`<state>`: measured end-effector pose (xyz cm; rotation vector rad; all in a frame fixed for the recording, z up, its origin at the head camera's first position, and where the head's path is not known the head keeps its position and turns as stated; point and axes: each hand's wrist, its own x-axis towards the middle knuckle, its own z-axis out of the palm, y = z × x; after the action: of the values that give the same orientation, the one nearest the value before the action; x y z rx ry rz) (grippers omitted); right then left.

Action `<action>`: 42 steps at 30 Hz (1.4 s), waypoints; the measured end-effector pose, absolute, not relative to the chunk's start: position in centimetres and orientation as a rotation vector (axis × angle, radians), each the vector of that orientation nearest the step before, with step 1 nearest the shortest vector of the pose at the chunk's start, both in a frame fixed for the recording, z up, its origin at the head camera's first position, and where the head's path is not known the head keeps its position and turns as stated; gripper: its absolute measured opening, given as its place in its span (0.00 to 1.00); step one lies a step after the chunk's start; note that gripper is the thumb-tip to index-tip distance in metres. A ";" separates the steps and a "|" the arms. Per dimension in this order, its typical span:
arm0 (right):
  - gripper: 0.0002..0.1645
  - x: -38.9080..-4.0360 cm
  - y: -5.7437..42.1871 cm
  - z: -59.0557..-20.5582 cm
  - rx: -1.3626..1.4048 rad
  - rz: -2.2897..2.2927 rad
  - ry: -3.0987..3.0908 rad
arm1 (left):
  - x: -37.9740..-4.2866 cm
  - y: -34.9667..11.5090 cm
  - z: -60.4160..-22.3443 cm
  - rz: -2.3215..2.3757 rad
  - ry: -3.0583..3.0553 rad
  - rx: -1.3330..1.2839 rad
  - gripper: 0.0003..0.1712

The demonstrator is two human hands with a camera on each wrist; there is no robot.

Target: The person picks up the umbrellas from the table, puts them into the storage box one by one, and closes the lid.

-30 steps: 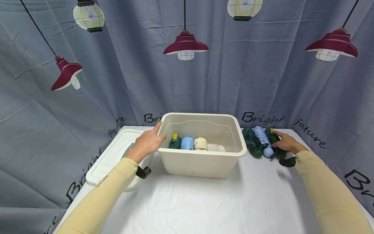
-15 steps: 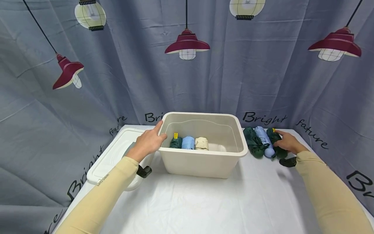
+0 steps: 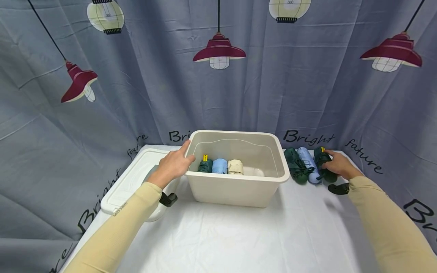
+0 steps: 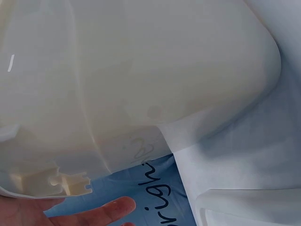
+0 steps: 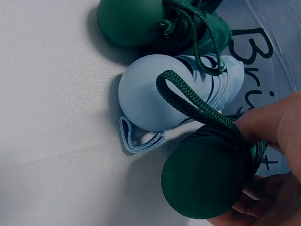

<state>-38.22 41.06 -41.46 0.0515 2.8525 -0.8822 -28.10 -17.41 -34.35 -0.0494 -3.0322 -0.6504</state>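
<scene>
My right hand (image 3: 342, 165) grips a dark green folded umbrella (image 5: 204, 181), thumb on one side and fingers round the other; its wrist strap loops up from the rounded handle end. Beside it lie a light blue folded umbrella (image 3: 308, 163) and another dark green one (image 3: 295, 167). My left hand (image 3: 173, 165) rests at the left rim of a cream plastic storage box (image 3: 235, 191), index finger extended. Straight fingers (image 4: 103, 213) show just below the rim in the left wrist view. Inside the box stand green (image 3: 205, 167), blue (image 3: 219, 167) and beige (image 3: 235, 167) folded umbrellas in a row.
A white box lid (image 3: 136, 174) lies on the left of the white-covered table (image 3: 239, 242), partly under my left forearm. A grey-blue printed curtain (image 3: 252, 94) hangs right behind the table.
My right hand and the green umbrella in it have shifted slightly to the right, away from the blue umbrella. My left hand stays at the box rim.
</scene>
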 end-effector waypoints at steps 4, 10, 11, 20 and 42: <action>0.53 -38.0 41.1 -41.0 0.043 -0.871 2.872 | -28.1 -17.4 -34.4 -0.642 -3.032 -0.052 0.43; 0.53 -37.7 40.9 -40.4 0.090 -0.887 2.898 | -28.1 -17.3 -34.4 -0.643 -3.025 -0.060 0.42; 0.53 -37.7 40.8 -40.3 0.095 -0.887 2.907 | -28.1 -17.3 -34.4 -0.641 -3.024 -0.061 0.42; 0.53 -37.2 39.8 -38.6 0.086 -0.905 2.952 | -28.1 -17.3 -34.4 -0.632 -3.037 -0.060 0.43; 0.52 -35.0 35.0 -33.1 -0.040 -0.969 2.946 | -28.0 -17.4 -34.3 -0.632 -3.038 -0.052 0.43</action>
<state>-34.99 34.97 -33.06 -0.0401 2.9462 -0.9694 -28.03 -17.38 -34.30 -0.0517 -3.0380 -0.6315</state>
